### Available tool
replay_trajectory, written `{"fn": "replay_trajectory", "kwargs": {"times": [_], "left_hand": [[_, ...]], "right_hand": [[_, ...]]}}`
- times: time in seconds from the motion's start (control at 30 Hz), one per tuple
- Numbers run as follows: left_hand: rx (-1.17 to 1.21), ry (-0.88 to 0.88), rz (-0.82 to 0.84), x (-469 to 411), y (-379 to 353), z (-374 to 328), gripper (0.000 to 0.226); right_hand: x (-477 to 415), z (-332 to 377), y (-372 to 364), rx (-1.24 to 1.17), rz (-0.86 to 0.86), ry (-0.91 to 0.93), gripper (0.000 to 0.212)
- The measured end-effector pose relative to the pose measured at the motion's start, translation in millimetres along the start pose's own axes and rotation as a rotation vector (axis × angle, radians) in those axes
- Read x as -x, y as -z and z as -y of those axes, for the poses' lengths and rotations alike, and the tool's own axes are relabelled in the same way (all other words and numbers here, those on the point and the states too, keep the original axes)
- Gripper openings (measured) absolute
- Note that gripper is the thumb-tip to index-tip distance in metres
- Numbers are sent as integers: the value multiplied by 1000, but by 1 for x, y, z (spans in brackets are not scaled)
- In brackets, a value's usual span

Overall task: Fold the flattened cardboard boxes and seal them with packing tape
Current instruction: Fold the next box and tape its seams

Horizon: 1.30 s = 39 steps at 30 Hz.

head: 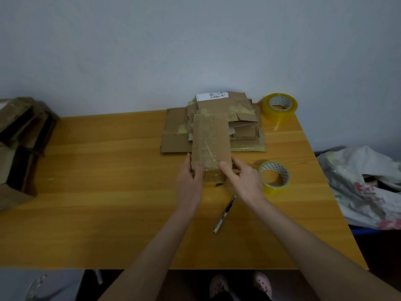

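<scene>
1. Hands meet at the centre of the frame on a small brown cardboard box (211,135). Its far end overlaps, in the picture, a stack of flattened brown cardboard sheets (175,129) on the orange-brown wooden table (108,192). I cannot tell whether the box rests on the table or is lifted.
2. The left hand (189,181) grips the box's near left corner, thumb over the top face and fingers wrapped round the left side.
3. The right hand (243,181) holds the near right corner. One finger is stretched flat across the top face and the others curl against the right side.
4. A strip of clear tape (209,146) runs along the top face and over the near end, between the two hands.
5. A thin roll of yellowish packing tape (274,177) lies flat just right of the right hand.
6. A thicker roll of yellowish packing tape (280,105) sits at the table's far right corner, beside the stack.
7. A slim black-and-white pen-like tool (225,213) lies on the table below the right wrist.
8. Assembled brown cardboard boxes (19,137) crowd the left edge of the frame.
9. A crumpled pale plastic bag with a floral print (358,185) lies at the right edge, off the table.
10. Pink perforated clogs (219,285) show at the bottom centre.
</scene>
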<state>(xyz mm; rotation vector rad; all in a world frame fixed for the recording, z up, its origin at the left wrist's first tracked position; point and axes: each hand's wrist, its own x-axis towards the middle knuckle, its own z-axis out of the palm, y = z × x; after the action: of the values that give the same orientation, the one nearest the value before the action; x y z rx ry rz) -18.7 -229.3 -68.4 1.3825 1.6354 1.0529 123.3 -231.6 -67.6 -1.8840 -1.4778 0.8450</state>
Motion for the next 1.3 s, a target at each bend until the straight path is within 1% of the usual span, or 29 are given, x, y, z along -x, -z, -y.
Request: {"fn": "replay_trajectory", "kwargs": {"times": [0.03, 0.07, 0.13, 0.2, 0.27, 0.33, 0.4, 0.47, 0.53, 0.6, 0.63, 0.67, 0.73, 0.77, 0.8, 0.83, 0.87, 0.9, 0.93, 0.97, 1.0, 1.03, 1.07, 1.1, 1.13, 1.17, 1.23, 1.3], "left_hand": [[-97, -1, -7, -1, -2, -4, 64], [-192, -19, -22, -3, -4, -5, 64], [-274, -77, -90, -5, -7, -3, 52], [-243, -86, -135, -5, -10, 1, 45], [-127, -29, -107, -2, -12, 5, 43], [-77, -11, -60, 2, -13, 8, 42], [-90, -46, -67, 5, -11, 9, 43], [-150, -112, -91, 6, -7, 4, 44], [-237, -197, -91, 2, 3, 1, 42], [-354, -224, -51, -4, 13, -5, 44], [-441, -205, -15, -8, 17, -9, 48], [-560, -167, 32, -10, 19, -14, 57], [-845, -39, 136, -16, 21, -26, 91], [-911, 22, 167, -19, 21, -31, 109], [-925, 70, 183, -23, 21, -36, 121], [-914, 98, 191, -27, 23, -38, 127], [-917, 97, 203, -31, 26, -40, 127], [-950, 76, 222, -35, 31, -42, 125], [-999, 47, 252, -40, 39, -45, 122], [-1035, 17, 283, -44, 49, -48, 121], [-1054, -12, 315, -50, 59, -52, 119], [-1068, -57, 358, -56, 70, -57, 118], [-1091, -126, 414, -62, 79, -61, 117], [-1125, -206, 474, -67, 87, -66, 117], [-1144, -287, 522, -71, 92, -71, 116], [-1144, -353, 554, -73, 96, -78, 115], [-1140, -417, 597, -79, 101, -90, 111], [-1174, -438, 596, -84, 107, -99, 103]], "right_hand": [[-2, 6, 0, 74, 2, -34, 79], [-2, 10, -1, 123, -12, -50, 74], [-2, 12, -5, 132, -77, -15, 59], [-2, 1, -6, 71, -124, -14, 55], [0, -11, -4, -14, -116, -54, 54], [4, -15, 0, -83, -83, -52, 52], [3, -12, 1, -82, -48, -24, 49], [-1, -8, 0, -31, -25, -16, 43], [-6, -2, -1, 44, -34, -3, 42], [-9, 4, 0, 92, -37, 15, 44], [-11, 9, 0, 112, -30, 16, 45], [-13, 13, -1, 126, -12, 15, 44], [-17, 23, -4, 130, 70, 7, 39], [-19, 27, -5, 105, 133, 0, 36], [-21, 29, -5, 69, 205, -4, 35], [-22, 30, -3, 53, 269, 7, 34], [-25, 30, 2, 65, 295, 37, 32], [-27, 33, 12, 102, 268, 68, 26], [-30, 36, 24, 136, 184, 111, 20], [-35, 40, 36, 175, 83, 154, 29], [-43, 44, 48, 228, 38, 194, 52], [-50, 50, 59, 303, 65, 241, 78], [-57, 55, 67, 404, 148, 302, 100], [-64, 61, 71, 522, 245, 376, 116], [-69, 65, 72, 621, 321, 453, 124], [-74, 68, 70, 687, 374, 503, 127], [-82, 74, 68, 719, 416, 546, 125], [-85, 79, 65, 684, 406, 531, 119]]}}
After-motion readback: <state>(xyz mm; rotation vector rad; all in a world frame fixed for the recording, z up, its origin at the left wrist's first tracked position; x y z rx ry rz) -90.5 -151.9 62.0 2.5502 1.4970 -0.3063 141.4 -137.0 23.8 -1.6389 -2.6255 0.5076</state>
